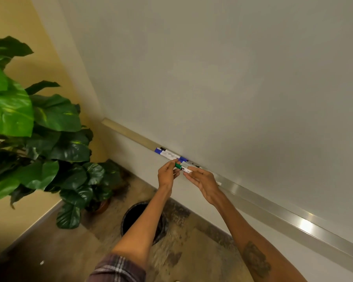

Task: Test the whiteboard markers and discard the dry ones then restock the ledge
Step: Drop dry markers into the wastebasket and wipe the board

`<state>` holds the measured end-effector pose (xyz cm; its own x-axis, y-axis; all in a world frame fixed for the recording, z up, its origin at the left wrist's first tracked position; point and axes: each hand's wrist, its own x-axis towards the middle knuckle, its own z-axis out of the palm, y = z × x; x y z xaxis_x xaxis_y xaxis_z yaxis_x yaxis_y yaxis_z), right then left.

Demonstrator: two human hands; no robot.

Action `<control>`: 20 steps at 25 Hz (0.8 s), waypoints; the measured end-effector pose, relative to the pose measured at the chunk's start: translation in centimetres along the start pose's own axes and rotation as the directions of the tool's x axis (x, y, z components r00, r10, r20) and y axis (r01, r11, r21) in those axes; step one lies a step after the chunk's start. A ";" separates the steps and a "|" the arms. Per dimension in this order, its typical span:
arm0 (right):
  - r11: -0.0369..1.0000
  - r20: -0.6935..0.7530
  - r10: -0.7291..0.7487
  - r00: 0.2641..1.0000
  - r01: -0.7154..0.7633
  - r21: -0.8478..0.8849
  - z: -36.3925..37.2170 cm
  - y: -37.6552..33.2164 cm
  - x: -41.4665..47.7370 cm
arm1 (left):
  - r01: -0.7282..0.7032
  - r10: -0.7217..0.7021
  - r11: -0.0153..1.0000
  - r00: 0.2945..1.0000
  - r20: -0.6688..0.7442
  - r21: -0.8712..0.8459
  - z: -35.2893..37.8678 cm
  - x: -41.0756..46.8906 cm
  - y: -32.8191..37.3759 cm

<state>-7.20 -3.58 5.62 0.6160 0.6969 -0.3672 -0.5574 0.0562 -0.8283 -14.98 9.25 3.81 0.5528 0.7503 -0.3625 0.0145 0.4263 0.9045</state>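
- Green marker (181,168) is held roughly level between both hands, just in front of the ledge (273,208). It is not resting on the ledge and not touching the whiteboard (212,78).
- Green cap end is pinched by the left hand (167,176); the white barrel is pinched by the right hand (202,182). This opposed two-hand grip is judged to be a setup for pulling the cap ahead of a test stroke.
- Cap looks seated; no tip is seen.
- Other markers (167,154), blue- and black-capped, are laid along the ledge right behind the hands, so the next ones are kept within reach.
- Whiteboard area above the ledge is blank; no test marks can be made out.
- Dark round bin (135,216) is placed on the floor under the arms, probably so dry markers can be dropped straight in.
- Leafy plant (29,119) is seen at left, well apart.
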 end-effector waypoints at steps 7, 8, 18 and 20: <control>0.937 -0.149 0.191 0.970 -0.225 -0.266 1.5 9.4 3.2 | 0.256 -0.220 0.945 0.958 -0.184 0.202 -9.8 1.6 -5.3; 0.908 -0.170 0.205 0.964 -0.252 -0.334 1.5 10.8 3.6 | 0.278 -0.237 0.938 0.950 -0.204 0.207 -11.0 1.4 -5.7; 0.259 -0.095 0.294 0.951 -0.175 -0.950 0.2 20.4 5.2 | 0.373 -0.291 0.893 0.906 -0.308 0.253 -18.3 0.4 -7.6; 0.193 -0.087 0.321 0.943 -0.155 -0.969 1.0 21.1 5.5 | 0.385 -0.296 0.887 0.898 -0.327 0.256 -19.2 0.5 -8.1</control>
<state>-16.13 2.18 -13.50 0.4505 0.6130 -0.6491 0.3359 -0.7900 -0.5129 -30.84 15.86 -8.06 0.2199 0.7126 -0.6662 0.4389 0.5377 0.7199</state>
